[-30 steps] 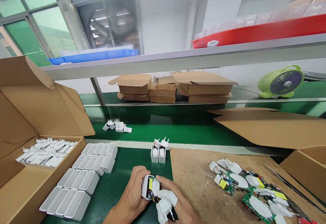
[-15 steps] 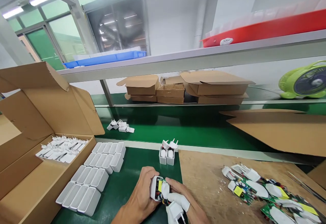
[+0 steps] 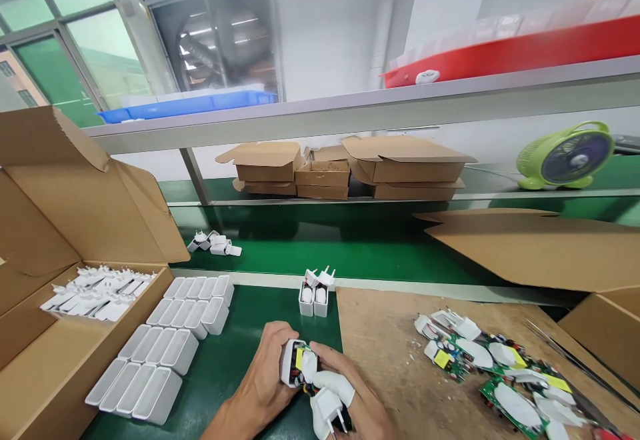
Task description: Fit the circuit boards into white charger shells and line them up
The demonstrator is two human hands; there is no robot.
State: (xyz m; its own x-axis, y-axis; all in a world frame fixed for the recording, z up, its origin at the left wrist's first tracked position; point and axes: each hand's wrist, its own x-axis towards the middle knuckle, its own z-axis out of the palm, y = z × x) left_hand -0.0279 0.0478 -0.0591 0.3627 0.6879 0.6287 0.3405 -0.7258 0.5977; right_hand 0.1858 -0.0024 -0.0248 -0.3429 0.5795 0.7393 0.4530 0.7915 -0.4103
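Observation:
My left hand [image 3: 263, 377] is closed round a white plastic charger housing [image 3: 287, 363]. A circuit board [image 3: 303, 361] with a yellow-wrapped part sits partly in the housing's open end. My right hand [image 3: 367, 397], with white covers on some fingers, grips the board's outer end, where a white two-pin plug cap [image 3: 328, 408] hangs with its prongs towards me. How deep the board goes is hidden by my fingers. Just beyond my hands stand two upright white housings [image 3: 313, 301] with plug caps on top.
Rows of open white housings [image 3: 155, 347] lie left, beside a cardboard box [image 3: 125, 340] holding white plug parts. Loose circuit boards [image 3: 480, 360] and tweezers [image 3: 565, 353] lie on the brown board [image 3: 380, 360] at right. Several white parts [image 3: 215, 243] rest on the green ledge.
The view has turned a little to the right, so everything sits further left. Both hands keep their hold; the plug cap has tilted so its prongs now show.

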